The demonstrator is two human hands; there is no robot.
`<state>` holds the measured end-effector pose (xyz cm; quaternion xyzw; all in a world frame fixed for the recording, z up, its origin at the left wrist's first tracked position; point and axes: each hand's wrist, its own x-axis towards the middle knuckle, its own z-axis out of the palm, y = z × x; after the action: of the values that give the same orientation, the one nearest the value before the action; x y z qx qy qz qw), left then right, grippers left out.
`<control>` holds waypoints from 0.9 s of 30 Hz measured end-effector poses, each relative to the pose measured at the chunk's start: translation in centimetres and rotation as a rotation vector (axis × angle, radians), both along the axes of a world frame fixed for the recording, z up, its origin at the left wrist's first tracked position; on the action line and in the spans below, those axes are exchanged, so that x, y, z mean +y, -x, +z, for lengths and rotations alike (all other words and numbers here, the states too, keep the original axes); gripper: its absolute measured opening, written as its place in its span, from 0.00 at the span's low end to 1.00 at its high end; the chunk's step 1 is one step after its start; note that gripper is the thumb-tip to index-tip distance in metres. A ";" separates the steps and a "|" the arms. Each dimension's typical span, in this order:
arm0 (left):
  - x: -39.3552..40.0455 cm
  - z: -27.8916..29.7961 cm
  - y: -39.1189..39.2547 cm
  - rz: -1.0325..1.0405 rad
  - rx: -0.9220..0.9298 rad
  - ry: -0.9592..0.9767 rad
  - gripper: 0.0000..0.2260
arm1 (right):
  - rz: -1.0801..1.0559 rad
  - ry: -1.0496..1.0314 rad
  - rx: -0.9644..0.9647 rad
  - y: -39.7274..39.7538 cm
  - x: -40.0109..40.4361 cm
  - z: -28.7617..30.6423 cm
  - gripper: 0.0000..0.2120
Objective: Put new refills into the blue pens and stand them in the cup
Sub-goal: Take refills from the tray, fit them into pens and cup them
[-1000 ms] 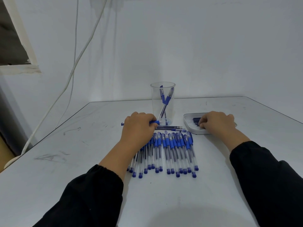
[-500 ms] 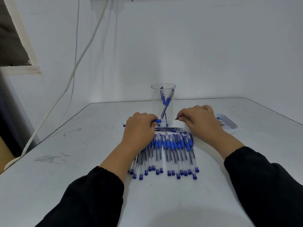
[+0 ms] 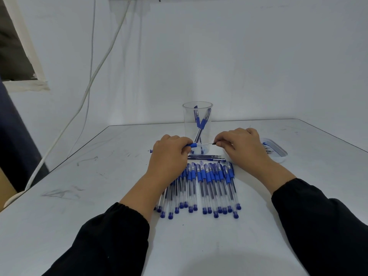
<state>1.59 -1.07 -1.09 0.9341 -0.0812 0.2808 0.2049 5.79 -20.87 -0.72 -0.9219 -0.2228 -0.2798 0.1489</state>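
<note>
The left hand (image 3: 169, 154) grips a clear blue-grip pen barrel (image 3: 194, 145); the right hand (image 3: 241, 148) pinches a thin refill (image 3: 209, 144), its tip entering the barrel, just before the clear plastic cup (image 3: 197, 124). Refilling seems underway; next, push it home squarely

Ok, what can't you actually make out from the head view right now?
- Pen barrel: mostly hidden inside the left hand.
- Refill: too thin to judge how far it is in; the right hand covers its end.
- Tray: contents too small, near side behind the right hand.
</note>
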 end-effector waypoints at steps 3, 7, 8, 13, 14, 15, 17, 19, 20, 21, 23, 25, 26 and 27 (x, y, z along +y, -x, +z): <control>0.0 0.0 0.0 -0.004 -0.009 0.011 0.12 | 0.004 -0.006 -0.010 0.0 0.0 0.0 0.10; 0.2 0.0 0.0 0.003 -0.023 0.001 0.12 | 0.002 -0.017 -0.049 0.1 0.1 0.1 0.10; 0.3 0.1 0.0 0.001 -0.025 0.003 0.12 | 0.001 -0.024 -0.057 0.1 0.1 0.1 0.10; 0.5 0.0 -0.1 -0.012 -0.089 0.025 0.12 | 0.010 -0.076 -0.062 0.2 0.2 0.2 0.10; 0.5 0.0 -0.1 -0.015 -0.105 0.029 0.12 | 0.013 -0.090 -0.058 0.2 0.2 0.3 0.10; 0.5 0.0 -0.1 -0.017 -0.118 0.030 0.12 | 0.018 -0.103 -0.055 0.2 0.3 0.3 0.10; 0.5 0.0 -0.1 -0.017 -0.134 0.026 0.12 | 0.028 -0.122 -0.061 0.3 0.3 0.4 0.10; 0.5 0.0 -0.1 -0.014 -0.149 0.028 0.12 | 0.033 -0.122 -0.074 0.4 0.4 0.5 0.10; 0.5 0.0 -0.1 -0.015 -0.157 0.028 0.12 | 0.032 -0.116 -0.079 0.4 0.4 0.5 0.10; 0.5 0.0 -0.2 -0.020 -0.168 0.027 0.12 | 0.035 -0.111 -0.084 0.5 0.5 0.6 0.10; 0.4 -0.1 -0.2 -0.038 -0.197 0.022 0.11 | 0.071 -0.120 -0.116 0.8 0.8 0.5 0.10; 0.2 -0.2 -0.2 -0.047 -0.222 0.012 0.11 | 0.131 -0.138 -0.150 1.2 1.3 0.4 0.09; 0.2 -0.2 -0.2 -0.040 -0.237 0.007 0.11 | 0.152 -0.155 -0.157 1.4 1.5 0.4 0.09; 0.2 -0.2 -0.2 -0.028 -0.254 0.008 0.10 | 0.167 -0.192 -0.154 1.5 1.6 0.5 0.10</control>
<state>1.76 -0.86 -1.30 0.8890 -0.1185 0.3944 0.2004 4.32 -19.26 -0.22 -0.8576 -0.2817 -0.3562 0.2415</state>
